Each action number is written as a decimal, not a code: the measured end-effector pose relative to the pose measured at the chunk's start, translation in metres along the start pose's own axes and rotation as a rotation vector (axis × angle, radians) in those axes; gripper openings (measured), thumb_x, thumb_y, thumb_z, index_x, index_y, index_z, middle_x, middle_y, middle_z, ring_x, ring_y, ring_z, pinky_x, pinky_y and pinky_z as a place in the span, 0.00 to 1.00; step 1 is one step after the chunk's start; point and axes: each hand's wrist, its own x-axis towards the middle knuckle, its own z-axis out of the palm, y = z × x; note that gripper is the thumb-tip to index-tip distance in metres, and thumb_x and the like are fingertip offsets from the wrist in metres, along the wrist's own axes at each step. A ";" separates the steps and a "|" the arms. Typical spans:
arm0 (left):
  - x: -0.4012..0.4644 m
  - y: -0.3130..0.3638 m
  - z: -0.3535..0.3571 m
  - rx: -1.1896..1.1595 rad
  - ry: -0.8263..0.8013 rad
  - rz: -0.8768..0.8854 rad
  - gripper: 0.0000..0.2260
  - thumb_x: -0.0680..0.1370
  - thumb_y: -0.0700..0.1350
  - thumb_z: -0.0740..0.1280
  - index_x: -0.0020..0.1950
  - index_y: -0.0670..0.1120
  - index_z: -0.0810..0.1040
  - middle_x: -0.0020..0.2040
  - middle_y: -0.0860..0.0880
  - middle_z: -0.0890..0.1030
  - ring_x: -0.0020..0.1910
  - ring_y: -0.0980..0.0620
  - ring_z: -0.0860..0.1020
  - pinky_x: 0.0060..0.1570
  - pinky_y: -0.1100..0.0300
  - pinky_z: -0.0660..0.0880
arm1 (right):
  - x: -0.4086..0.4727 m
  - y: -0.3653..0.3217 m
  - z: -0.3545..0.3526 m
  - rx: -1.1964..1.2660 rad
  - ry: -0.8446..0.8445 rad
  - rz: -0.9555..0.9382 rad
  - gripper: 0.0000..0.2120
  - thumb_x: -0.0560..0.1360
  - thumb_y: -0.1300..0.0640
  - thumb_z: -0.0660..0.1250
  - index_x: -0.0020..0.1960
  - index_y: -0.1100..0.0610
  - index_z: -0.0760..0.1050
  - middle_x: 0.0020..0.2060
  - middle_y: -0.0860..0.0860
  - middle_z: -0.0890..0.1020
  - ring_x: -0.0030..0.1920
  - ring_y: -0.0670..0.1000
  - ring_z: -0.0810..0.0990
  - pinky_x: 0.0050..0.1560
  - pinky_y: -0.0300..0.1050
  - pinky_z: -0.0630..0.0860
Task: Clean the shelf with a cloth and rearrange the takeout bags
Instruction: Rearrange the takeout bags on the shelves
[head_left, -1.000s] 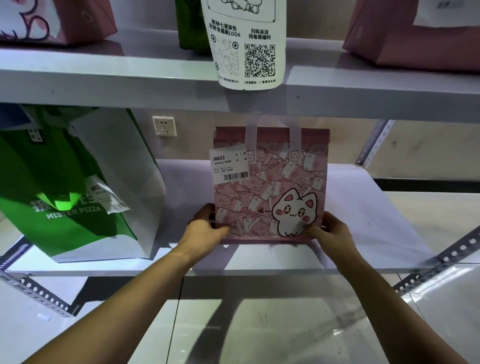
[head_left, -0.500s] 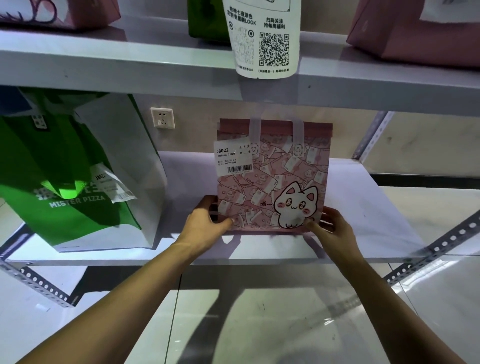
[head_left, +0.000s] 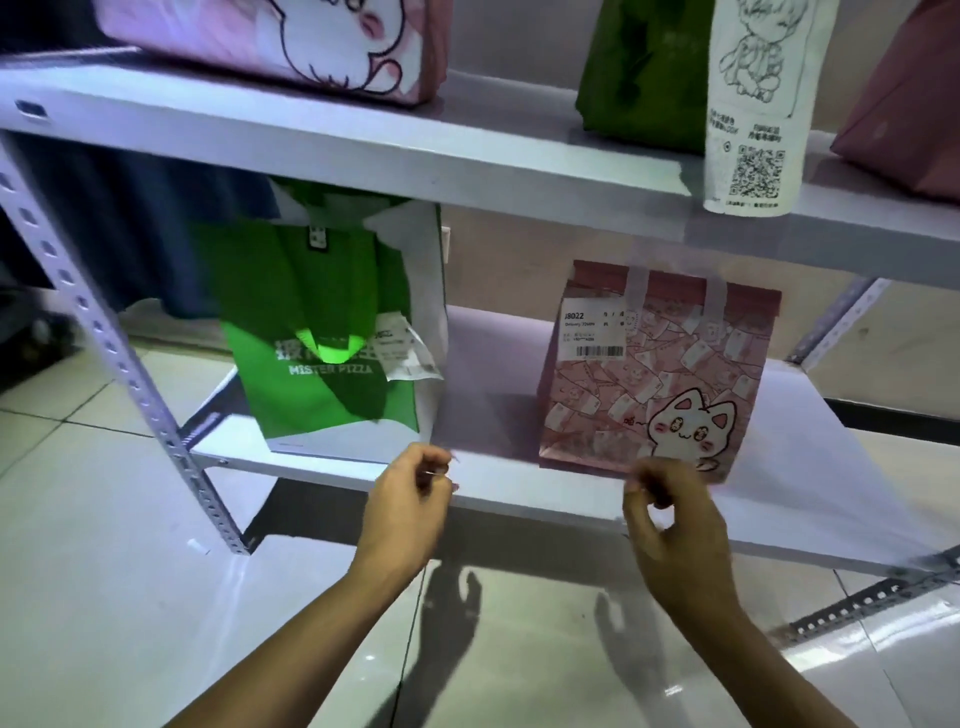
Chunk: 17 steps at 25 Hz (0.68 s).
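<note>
A pink takeout bag (head_left: 654, 374) with a white cat print and a barcode label stands upright on the lower white shelf (head_left: 493, 364). To its left stands a green and white bag (head_left: 332, 343) marked MISTER PIZZA with a receipt hanging off it. My left hand (head_left: 410, 504) hovers in front of the shelf edge, fingers loosely curled, holding nothing. My right hand (head_left: 670, 514) is just below the pink bag's bottom right corner, fingers curled and off the bag. No cloth is in view.
The upper shelf (head_left: 467, 140) carries a pink cat bag (head_left: 270, 41), a dark green bag (head_left: 644, 73), a white bag with a QR code (head_left: 753, 104) overhanging the edge, and another pink bag (head_left: 909, 104). A perforated metal post (head_left: 119, 358) stands at left. Glossy tiled floor lies below.
Both hands have let go of the pink cat bag and pulled back toward me. The bag now stands alone on the shelf. My view has swung left and up.
</note>
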 end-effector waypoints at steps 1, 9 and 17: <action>0.000 -0.010 -0.016 -0.010 0.087 -0.035 0.10 0.76 0.38 0.65 0.51 0.52 0.78 0.46 0.57 0.83 0.45 0.63 0.80 0.49 0.58 0.76 | -0.002 -0.014 0.013 -0.006 -0.105 -0.016 0.13 0.78 0.59 0.69 0.56 0.43 0.73 0.48 0.37 0.77 0.51 0.38 0.76 0.48 0.38 0.76; 0.032 -0.063 -0.103 0.065 0.339 -0.145 0.17 0.78 0.38 0.63 0.66 0.47 0.71 0.68 0.45 0.70 0.59 0.47 0.76 0.61 0.51 0.71 | -0.002 -0.101 0.117 0.242 -0.663 0.225 0.34 0.81 0.52 0.67 0.80 0.40 0.54 0.77 0.45 0.66 0.75 0.47 0.67 0.66 0.41 0.69; 0.068 -0.070 -0.113 0.059 0.205 -0.147 0.10 0.81 0.39 0.61 0.62 0.47 0.74 0.71 0.45 0.73 0.68 0.45 0.72 0.64 0.52 0.70 | 0.001 -0.114 0.159 0.393 -0.627 0.339 0.36 0.78 0.56 0.67 0.81 0.41 0.55 0.72 0.49 0.70 0.70 0.45 0.72 0.64 0.39 0.70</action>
